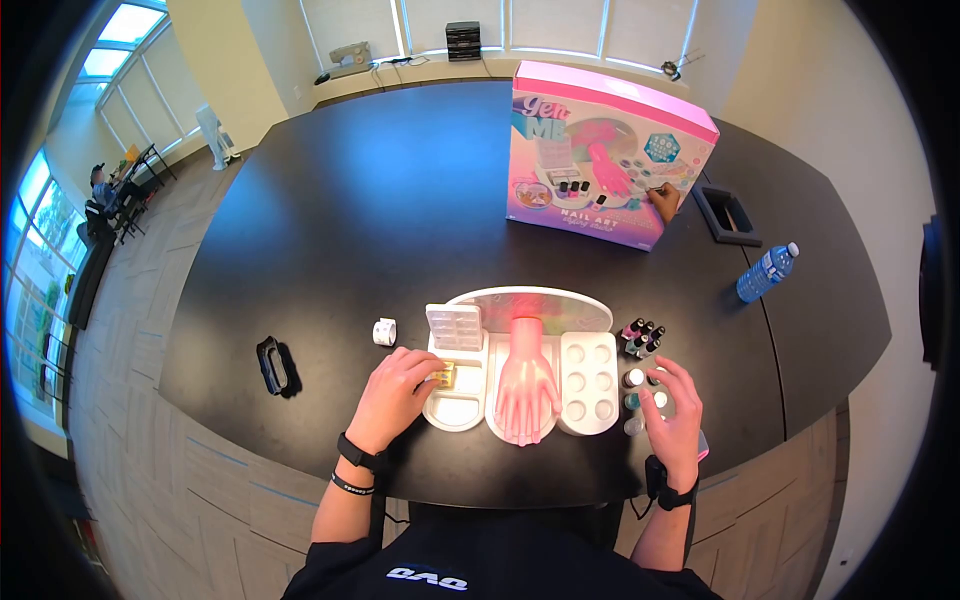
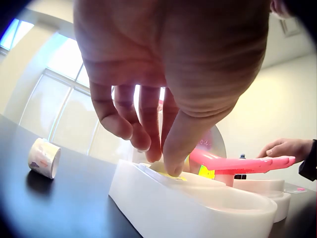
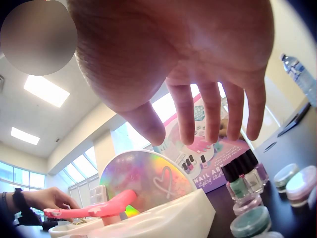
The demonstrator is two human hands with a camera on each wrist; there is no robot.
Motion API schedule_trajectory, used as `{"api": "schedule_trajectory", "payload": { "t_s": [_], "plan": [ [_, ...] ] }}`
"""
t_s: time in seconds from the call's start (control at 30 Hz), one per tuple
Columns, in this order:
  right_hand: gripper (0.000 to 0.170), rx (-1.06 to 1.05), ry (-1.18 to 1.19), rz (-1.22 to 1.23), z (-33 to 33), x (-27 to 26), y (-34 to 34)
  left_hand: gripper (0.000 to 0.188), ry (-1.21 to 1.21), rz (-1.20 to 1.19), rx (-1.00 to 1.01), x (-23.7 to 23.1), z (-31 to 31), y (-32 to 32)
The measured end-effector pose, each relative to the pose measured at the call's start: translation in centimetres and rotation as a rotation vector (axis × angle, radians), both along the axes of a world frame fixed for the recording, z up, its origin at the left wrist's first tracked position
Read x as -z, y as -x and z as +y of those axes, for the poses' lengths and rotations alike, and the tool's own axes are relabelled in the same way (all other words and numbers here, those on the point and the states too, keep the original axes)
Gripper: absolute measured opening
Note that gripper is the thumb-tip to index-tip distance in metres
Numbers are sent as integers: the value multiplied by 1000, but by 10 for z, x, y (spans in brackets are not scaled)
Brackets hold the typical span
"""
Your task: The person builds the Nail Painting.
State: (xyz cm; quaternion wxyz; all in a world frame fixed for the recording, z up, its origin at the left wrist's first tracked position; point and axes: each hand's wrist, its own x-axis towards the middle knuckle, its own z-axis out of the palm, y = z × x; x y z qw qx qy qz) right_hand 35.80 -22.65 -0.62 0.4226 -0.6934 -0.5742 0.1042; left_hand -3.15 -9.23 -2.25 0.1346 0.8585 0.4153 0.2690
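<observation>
My left hand (image 1: pixel 397 392) pinches a small yellow item (image 1: pixel 446 376) between thumb and fingertips, at the left tray compartments (image 1: pixel 456 411) of a white nail station. In the left wrist view, that hand (image 2: pixel 168 69) reaches down to the white tray (image 2: pixel 188 213). A pink model hand (image 1: pixel 525 388) lies palm down at the station's middle, before a shiny curved panel (image 3: pixel 143 173). My right hand (image 1: pixel 675 415), fingers spread and holding nothing, hovers beside small round pots (image 1: pixel 633 378). Several nail polish bottles (image 3: pixel 239 186) stand behind the pots.
A roll of stickers (image 1: pixel 384 332) and a black strap-like object (image 1: pixel 271 366) lie at the left. The large pink box (image 1: pixel 610 155) stands behind the station. A water bottle (image 1: pixel 767 273) and a black table insert (image 1: pixel 728 215) are at the right. A person (image 1: pixel 108 190) sits far left.
</observation>
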Motion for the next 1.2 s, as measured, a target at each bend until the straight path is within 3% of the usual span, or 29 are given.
{"api": "schedule_trajectory", "payload": {
  "t_s": [0.17,0.47,0.8,1.03,1.2],
  "plan": [
    [29,11,-1,6,0,2,-1,28,26,-81,-42,-8,1,8],
    [28,16,2,10,0,4,-3,44,9,16,-234,-10,25,44],
    [28,30,-3,-8,0,2,-6,60,13,88,-207,14,57,60],
    [29,56,-14,-33,-4,1,-14,58,121,75,-201,32,65,67],
    [30,47,-20,-42,-3,2,-15,46,99,37,-193,35,69,69]
  ]
}}
